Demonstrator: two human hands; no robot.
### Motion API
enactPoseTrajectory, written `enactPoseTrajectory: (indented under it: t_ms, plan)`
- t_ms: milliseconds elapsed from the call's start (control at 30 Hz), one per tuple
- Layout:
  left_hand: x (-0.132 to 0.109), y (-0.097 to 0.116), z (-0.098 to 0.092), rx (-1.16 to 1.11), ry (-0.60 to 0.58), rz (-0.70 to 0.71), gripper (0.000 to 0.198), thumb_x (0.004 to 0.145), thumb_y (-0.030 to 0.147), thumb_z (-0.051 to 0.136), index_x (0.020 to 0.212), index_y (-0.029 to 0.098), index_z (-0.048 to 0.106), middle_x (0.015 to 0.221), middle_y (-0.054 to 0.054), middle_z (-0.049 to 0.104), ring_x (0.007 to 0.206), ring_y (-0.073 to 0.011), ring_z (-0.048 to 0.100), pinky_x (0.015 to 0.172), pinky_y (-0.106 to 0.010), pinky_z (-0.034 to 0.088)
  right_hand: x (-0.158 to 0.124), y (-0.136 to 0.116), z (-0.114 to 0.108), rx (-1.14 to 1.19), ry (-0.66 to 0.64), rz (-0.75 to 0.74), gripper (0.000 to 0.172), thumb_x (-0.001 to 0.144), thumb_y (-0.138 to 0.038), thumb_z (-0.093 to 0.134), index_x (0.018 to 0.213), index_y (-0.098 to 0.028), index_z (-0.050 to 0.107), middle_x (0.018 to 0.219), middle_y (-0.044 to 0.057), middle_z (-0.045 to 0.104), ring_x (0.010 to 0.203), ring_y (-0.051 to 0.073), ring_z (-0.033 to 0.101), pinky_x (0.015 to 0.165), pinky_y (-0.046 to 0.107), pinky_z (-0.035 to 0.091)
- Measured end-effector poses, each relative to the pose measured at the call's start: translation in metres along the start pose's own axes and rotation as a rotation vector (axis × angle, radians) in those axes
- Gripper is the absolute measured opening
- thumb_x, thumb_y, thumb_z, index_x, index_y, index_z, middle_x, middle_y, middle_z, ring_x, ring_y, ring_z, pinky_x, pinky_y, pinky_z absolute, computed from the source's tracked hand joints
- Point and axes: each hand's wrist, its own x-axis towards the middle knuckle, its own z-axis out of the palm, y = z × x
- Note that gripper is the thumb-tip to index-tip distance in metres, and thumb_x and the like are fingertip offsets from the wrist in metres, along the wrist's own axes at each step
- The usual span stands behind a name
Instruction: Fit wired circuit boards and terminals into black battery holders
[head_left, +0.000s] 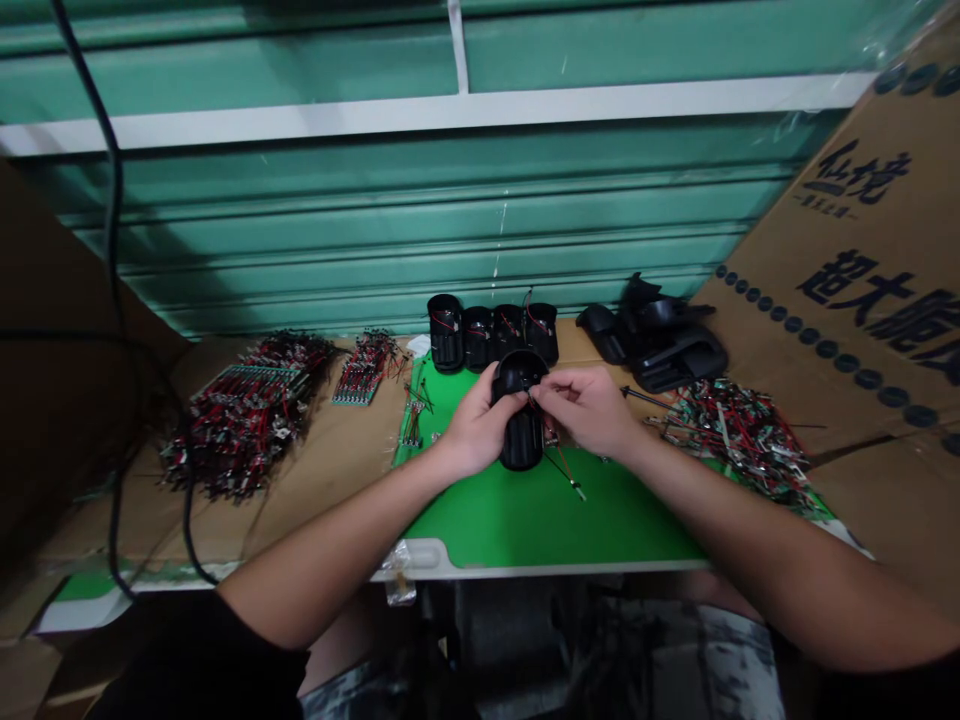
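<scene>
My left hand [480,425] grips a black plastic cylindrical housing [521,445], held upright on the green work mat [540,525]. My right hand [585,410] pinches at the housing's upper end, where thin red and black wires [566,470] hang down to the mat. The fingers hide what they hold, though it appears to be a wire or small connector. Just beyond my hands stands a row of several black housings [491,335] with red wires inside.
Large heaps of wired small circuit boards lie on the cardboard-covered bench, left [247,415] and right [739,440], with a smaller bundle [366,368] nearby. Black plastic parts [660,335] are stacked at the back right. Printed cardboard [847,270] and a green shutter [420,220] stand behind; a black cable [112,200] hangs left.
</scene>
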Motion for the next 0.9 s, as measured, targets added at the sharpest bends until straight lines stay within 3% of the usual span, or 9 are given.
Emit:
enactPoseTrajectory:
  t_ms: [133,233,367,500,567,633,767,900]
  plan:
    - [0.001,0.001,0.001,-0.044,0.042,-0.027,0.037,0.078,0.036,0.083,0.106,0.020,0.066,0.090,0.000,0.067,0.083,-0.0186,0.061,0.084,-0.034,0.052,0.002,0.003,-0.001,-0.027,-0.020,-0.024,0.044,0.085,-0.060,0.079,0.072,-0.019,0.071,0.053,0.000,0.063,0.042,0.014,0.058,0.040,0.025,0.049]
    - [0.005,0.001,-0.001,-0.073,0.136,-0.062,0.034,0.074,0.036,0.085,0.098,0.019,0.067,0.086,0.000,0.068,0.082,-0.0191,0.063,0.083,-0.033,0.051,0.005,0.006,-0.004,-0.069,-0.032,-0.059,0.040,0.094,-0.057,0.071,0.086,-0.018,0.077,0.058,0.000,0.065,0.044,0.014,0.058,0.040,0.024,0.047]
    - [0.011,0.006,-0.008,-0.193,0.284,-0.168,0.035,0.071,0.035,0.084,0.096,0.018,0.067,0.083,0.000,0.068,0.076,-0.0186,0.065,0.076,-0.032,0.051,0.005,0.005,-0.015,-0.249,0.002,-0.352,0.029,0.094,-0.035,0.073,0.117,-0.018,0.077,0.091,0.006,0.073,0.061,0.012,0.062,0.050,0.024,0.051]
    - [0.014,0.015,-0.012,-0.294,0.327,-0.232,0.042,0.072,0.041,0.085,0.102,0.018,0.066,0.086,-0.001,0.071,0.073,-0.0177,0.066,0.071,-0.031,0.051,0.000,-0.006,-0.022,-0.415,-0.104,-0.587,0.058,0.083,-0.023,0.083,0.139,-0.023,0.068,0.109,0.007,0.067,0.067,0.012,0.059,0.052,0.025,0.053]
    - [0.014,0.017,-0.012,-0.294,0.328,-0.224,0.044,0.072,0.044,0.086,0.101,0.018,0.066,0.085,-0.001,0.071,0.072,-0.0173,0.066,0.070,-0.031,0.051,-0.003,-0.011,-0.021,-0.422,-0.137,-0.656,0.054,0.083,-0.026,0.088,0.134,-0.024,0.071,0.102,0.005,0.067,0.067,0.013,0.059,0.055,0.026,0.055]
    - [0.013,0.017,-0.010,-0.277,0.315,-0.209,0.045,0.070,0.045,0.089,0.099,0.017,0.067,0.084,-0.001,0.071,0.072,-0.0173,0.065,0.070,-0.030,0.051,-0.005,-0.015,-0.019,-0.394,-0.118,-0.721,0.037,0.088,-0.028,0.088,0.122,-0.024,0.076,0.093,0.003,0.070,0.067,0.014,0.062,0.058,0.027,0.056]
    - [0.012,0.015,-0.006,-0.259,0.277,-0.197,0.045,0.066,0.043,0.092,0.094,0.017,0.068,0.083,-0.002,0.071,0.075,-0.0183,0.067,0.072,-0.031,0.051,-0.006,-0.017,-0.016,-0.305,0.044,-0.743,0.006,0.093,-0.024,0.083,0.098,-0.023,0.081,0.090,0.005,0.076,0.069,0.015,0.069,0.059,0.028,0.058]
    - [0.009,0.013,-0.005,-0.241,0.224,-0.216,0.044,0.067,0.040,0.092,0.098,0.017,0.069,0.086,-0.004,0.073,0.078,-0.0202,0.068,0.074,-0.033,0.052,-0.004,-0.018,-0.018,-0.062,0.113,-0.546,0.016,0.092,-0.029,0.085,0.106,-0.023,0.080,0.083,0.003,0.077,0.054,0.013,0.066,0.047,0.026,0.055]
